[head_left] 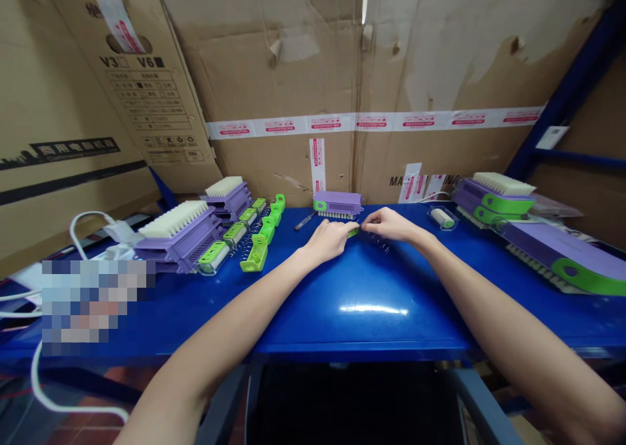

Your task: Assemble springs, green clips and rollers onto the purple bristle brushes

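Note:
My left hand is closed around a small green plastic part, which it mostly hides, above the middle of the blue table. Close beside it, my right hand pinches with thumb and fingertips at the part's right end. Whatever sits in that pinch is too small to make out. Below the right hand lie several thin metal pieces, perhaps springs or screws. Behind both hands stands a purple plastic body with a green end and white bristles underneath. A screwdriver lies to the left of it.
Purple brush bodies are stacked at left, others at right. Green caps and green-and-white blocks form rows. A clear-cased block sits right. White cables hang left; cardboard walls the back.

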Demonstrator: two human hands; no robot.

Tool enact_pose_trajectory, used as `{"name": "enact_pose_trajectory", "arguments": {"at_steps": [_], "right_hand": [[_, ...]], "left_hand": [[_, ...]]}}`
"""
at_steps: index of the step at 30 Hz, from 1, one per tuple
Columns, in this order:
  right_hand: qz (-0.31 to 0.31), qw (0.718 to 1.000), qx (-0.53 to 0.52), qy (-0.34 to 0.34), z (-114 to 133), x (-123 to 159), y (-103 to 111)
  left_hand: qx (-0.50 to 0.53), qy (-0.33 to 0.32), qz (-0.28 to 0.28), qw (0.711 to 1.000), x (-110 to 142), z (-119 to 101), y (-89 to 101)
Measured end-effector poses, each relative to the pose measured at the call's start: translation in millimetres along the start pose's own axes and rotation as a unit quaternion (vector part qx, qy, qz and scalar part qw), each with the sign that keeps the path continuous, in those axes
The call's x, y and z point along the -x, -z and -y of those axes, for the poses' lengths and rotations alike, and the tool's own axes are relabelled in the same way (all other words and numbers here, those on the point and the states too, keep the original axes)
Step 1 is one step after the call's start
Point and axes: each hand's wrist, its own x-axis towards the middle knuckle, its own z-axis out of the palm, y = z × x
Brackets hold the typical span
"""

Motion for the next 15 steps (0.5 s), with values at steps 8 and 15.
{"name": "enact_pose_trajectory", "arguments": {"at_steps": [8,15], "right_hand": [[0.033,0.984,-0.161,-0.065,10,3,-4],[0.111,0.991,-0.05,-0.056,14,8,-3]], "left_hand": [[0.034,0.072,0.025,0.997,3,-1,4.1],[0.078,0.093,0.006,0.993,1,2,3.5]]}}
